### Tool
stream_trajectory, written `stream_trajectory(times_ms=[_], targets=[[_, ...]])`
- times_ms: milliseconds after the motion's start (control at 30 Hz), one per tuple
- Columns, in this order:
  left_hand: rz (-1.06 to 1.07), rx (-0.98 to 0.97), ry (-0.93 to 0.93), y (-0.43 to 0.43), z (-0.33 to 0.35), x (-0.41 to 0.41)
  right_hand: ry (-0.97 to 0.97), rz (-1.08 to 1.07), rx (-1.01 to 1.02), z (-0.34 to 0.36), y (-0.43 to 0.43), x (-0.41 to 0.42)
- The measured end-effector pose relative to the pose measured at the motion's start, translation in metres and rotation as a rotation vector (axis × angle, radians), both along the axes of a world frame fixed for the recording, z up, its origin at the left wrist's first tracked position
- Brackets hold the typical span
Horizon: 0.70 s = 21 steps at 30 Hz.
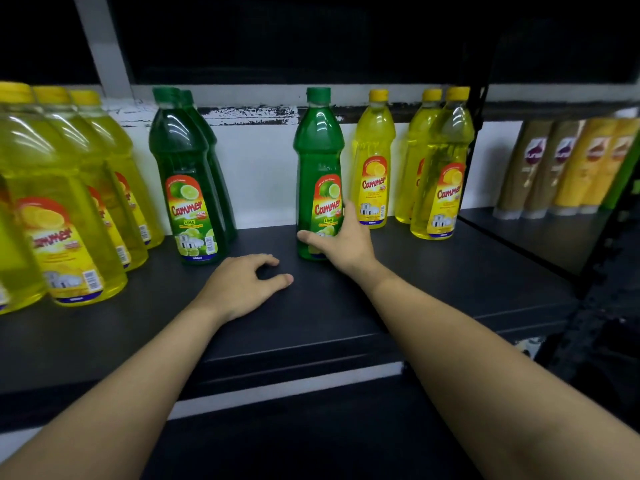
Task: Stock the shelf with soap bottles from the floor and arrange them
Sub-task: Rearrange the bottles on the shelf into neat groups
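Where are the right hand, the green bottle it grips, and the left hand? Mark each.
right hand (341, 242), head view, back of hand.
green bottle (317, 147), head view, upper body.
left hand (242, 285), head view, back of hand.

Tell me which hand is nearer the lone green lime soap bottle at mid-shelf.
Right. The right hand wraps the lone green lime soap bottle at its base; the left hand rests on the shelf beside it.

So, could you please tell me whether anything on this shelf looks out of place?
One green lime soap bottle stands alone beside the yellow lemon bottles, apart from the other green bottles. The right hand grips its base; the left hand rests on the shelf. Nothing is spilled.
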State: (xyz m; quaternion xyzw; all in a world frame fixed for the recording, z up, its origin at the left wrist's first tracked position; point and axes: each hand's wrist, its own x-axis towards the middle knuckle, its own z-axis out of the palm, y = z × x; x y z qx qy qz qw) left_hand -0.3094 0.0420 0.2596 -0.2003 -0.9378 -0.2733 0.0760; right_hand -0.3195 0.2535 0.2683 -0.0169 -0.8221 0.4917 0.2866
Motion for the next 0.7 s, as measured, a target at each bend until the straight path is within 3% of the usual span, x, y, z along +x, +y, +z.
stream_trajectory(times_ms=[333,700], targets=[[0.027,0.2,-0.001,-0.006,0.007,0.011,-0.033,0.092,0.051,0.001,-0.014,0.055],[0.058,0.633,0.052,-0.021,0.015,0.042,-0.047,0.27,0.178,-0.001,-0.049,0.078]])
